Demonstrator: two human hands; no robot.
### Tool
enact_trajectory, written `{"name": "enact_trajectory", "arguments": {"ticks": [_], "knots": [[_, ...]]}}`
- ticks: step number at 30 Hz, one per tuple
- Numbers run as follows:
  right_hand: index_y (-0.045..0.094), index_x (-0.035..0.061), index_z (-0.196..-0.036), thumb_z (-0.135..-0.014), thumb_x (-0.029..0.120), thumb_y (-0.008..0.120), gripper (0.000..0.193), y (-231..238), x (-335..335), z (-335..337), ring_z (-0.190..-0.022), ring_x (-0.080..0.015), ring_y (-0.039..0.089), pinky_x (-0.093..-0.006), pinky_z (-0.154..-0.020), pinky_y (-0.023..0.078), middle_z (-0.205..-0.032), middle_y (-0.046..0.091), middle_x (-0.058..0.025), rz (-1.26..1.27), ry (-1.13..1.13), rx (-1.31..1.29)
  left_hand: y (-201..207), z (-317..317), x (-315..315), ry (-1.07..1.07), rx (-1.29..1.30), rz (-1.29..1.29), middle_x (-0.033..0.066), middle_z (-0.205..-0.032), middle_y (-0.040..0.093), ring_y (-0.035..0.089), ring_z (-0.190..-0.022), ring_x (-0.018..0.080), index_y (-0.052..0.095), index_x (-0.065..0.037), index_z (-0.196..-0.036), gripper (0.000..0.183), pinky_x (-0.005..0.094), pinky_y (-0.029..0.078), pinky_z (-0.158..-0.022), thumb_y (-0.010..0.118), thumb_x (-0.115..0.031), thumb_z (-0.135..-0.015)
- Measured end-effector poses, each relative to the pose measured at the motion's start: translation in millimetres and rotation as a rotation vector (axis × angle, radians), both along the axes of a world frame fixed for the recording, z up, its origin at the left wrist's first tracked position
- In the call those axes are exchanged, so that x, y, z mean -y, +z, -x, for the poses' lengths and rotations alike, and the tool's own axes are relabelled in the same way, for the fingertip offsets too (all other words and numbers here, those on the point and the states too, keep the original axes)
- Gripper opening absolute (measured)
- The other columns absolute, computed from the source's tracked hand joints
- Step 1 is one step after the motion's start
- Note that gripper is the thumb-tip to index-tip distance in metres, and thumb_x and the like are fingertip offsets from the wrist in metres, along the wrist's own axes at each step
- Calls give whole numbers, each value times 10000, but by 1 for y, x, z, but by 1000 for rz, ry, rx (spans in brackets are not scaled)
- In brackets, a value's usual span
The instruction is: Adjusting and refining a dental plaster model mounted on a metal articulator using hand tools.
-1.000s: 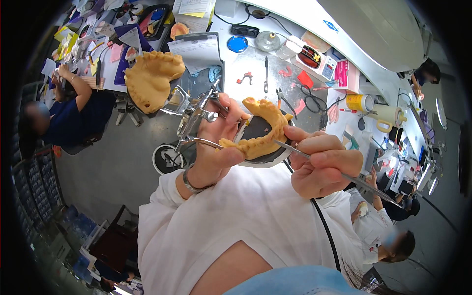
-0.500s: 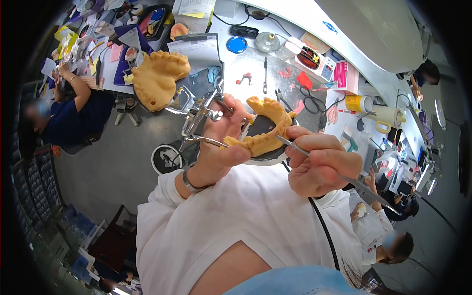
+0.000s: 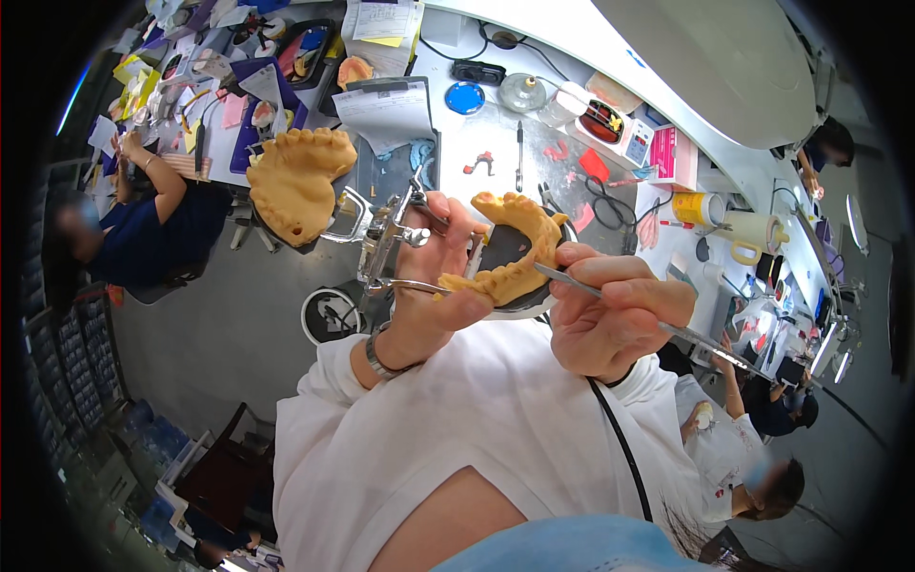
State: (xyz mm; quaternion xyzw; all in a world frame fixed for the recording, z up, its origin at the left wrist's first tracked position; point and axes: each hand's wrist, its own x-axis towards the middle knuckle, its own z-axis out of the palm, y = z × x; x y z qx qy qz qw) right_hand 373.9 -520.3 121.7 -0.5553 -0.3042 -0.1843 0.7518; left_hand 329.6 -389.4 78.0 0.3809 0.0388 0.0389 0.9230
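My left hand (image 3: 434,276) is closed round a metal dental articulator (image 3: 389,234), which is swung wide apart. On its right side sits a horseshoe-shaped yellowish lower plaster model (image 3: 515,276) on a dark and white base; my left thumb lies along its near edge. The other side carries a full yellowish upper plaster model (image 3: 295,181), hanging out to the left. My right hand (image 3: 620,310) pinches a slim metal carving tool (image 3: 701,341) like a pen. The tool's tip touches the lower model's right rim, near the teeth.
Beyond my hands, the bench holds a pen (image 3: 519,157), a small red and dark piece (image 3: 479,164), a glass spirit lamp (image 3: 522,92), a blue round lid (image 3: 464,97) and papers (image 3: 386,114). A bin (image 3: 332,313) stands on the floor. Co-workers sit at left and right.
The upper model and articulator have shifted slightly down in the picture, along with the bench. My right hand keeps its grip, and the tool tip stays at the lower model's rim.
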Motion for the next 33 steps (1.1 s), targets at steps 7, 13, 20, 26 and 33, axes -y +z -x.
{"name": "enact_trajectory", "arguments": {"ticks": [7,13,20,26,33], "knots": [[428,-55,-877,-919,298,396,357,-3,-3,0,-495,-159,580,-349,-624,555,-705,574,-189,-42,-7,38,1,1,0,-1,13,0,41,-989,330,371,-991,138,259,-84,-1121,726,306,282,-952,750,-151,-590],[376,-58,-939,-936,251,351,310,1,5,2,-483,-153,571,-270,-440,517,-710,557,-181,156,-58,72,-3,2,6,-8,13,47,34,-965,325,381,-970,123,263,-97,-1112,730,298,312,-933,776,-129,-593],[336,-36,-946,-940,252,331,288,3,8,4,-581,-190,614,-299,-541,550,-765,545,-188,60,-27,21,-6,3,6,-115,-32,81,24,-941,326,377,-936,110,279,-107,-1113,742,282,305,-919,784,-133,-569],[453,-42,-853,-922,214,421,267,9,20,2,-659,-234,615,-429,-772,535,-800,573,-190,32,100,139,0,2,4,-148,-65,129,24,-925,333,381,-928,119,298,-103,-1101,718,292,300,-918,765,-138,-557],[410,-1,-852,-937,241,387,258,24,36,0,-530,-195,525,-454,-707,555,-729,522,-163,430,183,263,2,4,-2,-172,-79,156,23,-911,341,393,-921,123,311,-94,-1093,698,294,305,-913,768,-191,-575]]}}
